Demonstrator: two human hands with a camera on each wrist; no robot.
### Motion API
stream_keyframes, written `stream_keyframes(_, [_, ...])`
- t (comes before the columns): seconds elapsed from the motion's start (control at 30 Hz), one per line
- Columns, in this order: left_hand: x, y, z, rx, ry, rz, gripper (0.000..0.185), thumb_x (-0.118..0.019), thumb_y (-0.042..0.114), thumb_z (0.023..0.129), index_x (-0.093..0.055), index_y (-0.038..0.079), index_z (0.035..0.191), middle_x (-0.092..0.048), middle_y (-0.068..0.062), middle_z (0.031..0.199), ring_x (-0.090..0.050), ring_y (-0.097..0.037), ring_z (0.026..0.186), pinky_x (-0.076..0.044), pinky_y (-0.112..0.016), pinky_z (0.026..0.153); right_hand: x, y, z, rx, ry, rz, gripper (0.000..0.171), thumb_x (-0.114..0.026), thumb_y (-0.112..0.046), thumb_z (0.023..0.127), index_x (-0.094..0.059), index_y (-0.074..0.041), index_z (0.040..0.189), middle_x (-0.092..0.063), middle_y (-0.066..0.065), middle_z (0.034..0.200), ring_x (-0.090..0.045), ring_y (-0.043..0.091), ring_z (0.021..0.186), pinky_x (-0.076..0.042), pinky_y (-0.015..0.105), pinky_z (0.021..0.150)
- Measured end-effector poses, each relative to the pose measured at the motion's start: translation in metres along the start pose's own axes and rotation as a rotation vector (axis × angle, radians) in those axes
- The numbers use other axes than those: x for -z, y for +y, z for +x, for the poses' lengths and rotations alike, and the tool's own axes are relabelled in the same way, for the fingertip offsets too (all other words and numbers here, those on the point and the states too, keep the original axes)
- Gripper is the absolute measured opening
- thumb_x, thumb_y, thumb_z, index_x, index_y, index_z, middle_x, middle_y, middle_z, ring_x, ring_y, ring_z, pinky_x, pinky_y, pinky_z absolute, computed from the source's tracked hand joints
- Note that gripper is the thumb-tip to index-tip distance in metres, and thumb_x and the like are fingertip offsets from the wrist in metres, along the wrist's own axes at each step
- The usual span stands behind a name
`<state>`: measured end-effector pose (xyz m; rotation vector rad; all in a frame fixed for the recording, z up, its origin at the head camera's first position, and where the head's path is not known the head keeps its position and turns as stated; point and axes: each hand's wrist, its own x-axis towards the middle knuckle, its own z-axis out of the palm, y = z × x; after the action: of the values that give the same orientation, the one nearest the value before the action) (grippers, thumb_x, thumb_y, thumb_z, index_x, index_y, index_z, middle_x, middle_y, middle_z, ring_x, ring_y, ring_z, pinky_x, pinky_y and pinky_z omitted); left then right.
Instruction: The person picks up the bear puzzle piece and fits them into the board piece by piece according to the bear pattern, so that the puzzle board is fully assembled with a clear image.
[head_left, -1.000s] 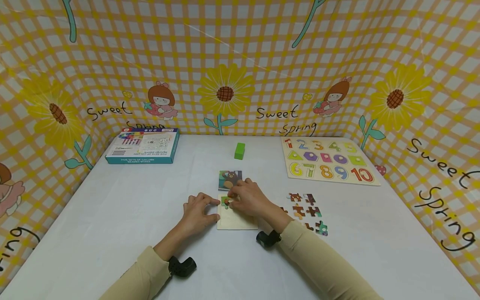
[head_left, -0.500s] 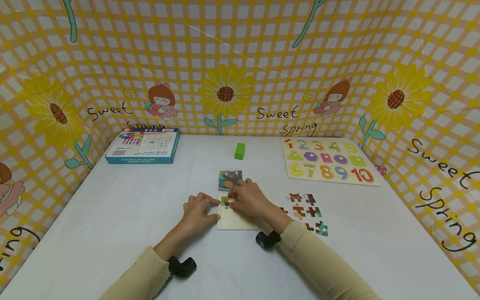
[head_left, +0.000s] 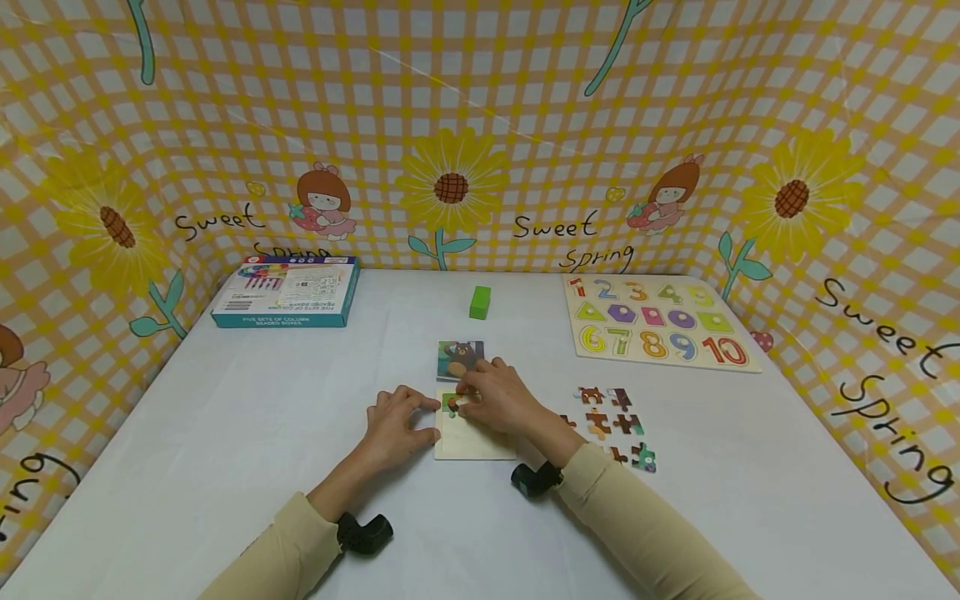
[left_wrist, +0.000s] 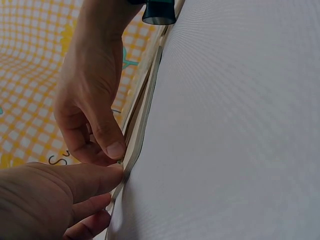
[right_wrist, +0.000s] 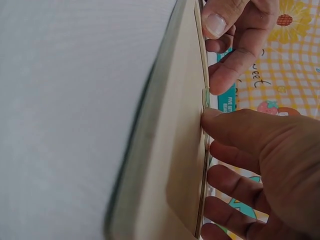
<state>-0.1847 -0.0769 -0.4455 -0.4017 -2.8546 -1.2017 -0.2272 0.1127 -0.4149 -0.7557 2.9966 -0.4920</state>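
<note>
Landmark: wooden puzzle tray (head_left: 472,442), flat on the white counter (head_left: 225,433), roughly centre, near the person.

Right hand (head_left: 501,398) lies over the tray's far half, fingers (right_wrist: 235,127) curled and pressing a green puzzle piece (head_left: 451,403) down at the tray's far-left corner. In the right wrist view the fingertip sits right on the piece's edge (right_wrist: 206,98); contact confirmed.

Left hand (head_left: 397,421) is just left of the tray, fingers (left_wrist: 90,180) bent, thumb and index tips touching the tray's left edge (left_wrist: 135,145). It braces the tray rather than lifting it, and nothing is enclosed in the hand.

Other items, all relative to the tray:
- Bear picture card (head_left: 460,359): just beyond the far edge, partly covered by the right hand.
- Loose puzzle pieces (head_left: 611,425): small cluster to the right, apart from the tray, brown, orange and green.
- Green block (head_left: 479,302): well beyond the tray, past the card.
- Number board (head_left: 656,321): far right, digits 1 to 10 with coloured shapes.
- Blue box (head_left: 287,292): far left, lying flat.

Both forearms are in beige sleeves, with a black wrist camera on each. Rest of the tray's recess shows bare wood; what lies under the right palm can't be made out.
</note>
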Motion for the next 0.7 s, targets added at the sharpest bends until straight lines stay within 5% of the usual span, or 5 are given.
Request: stream_keyframes(0.7, [0.0,-0.001,0.0,0.018,-0.013,-0.013,0.034,-0.074,0.019,0.075,-0.067,0.014,0.109,-0.055,-0.005,0.109,-0.038,-0.026,0.101,-0.024,-0.044,0.083,0.024,0.003,-0.015,-0.053,0.03,0.073,0.03,-0.073,-0.029,0.079,-0.07,-0.013,0.105,-0.062,0.004,0.102,-0.048,0.025,0.099,-0.038,0.043,0.087])
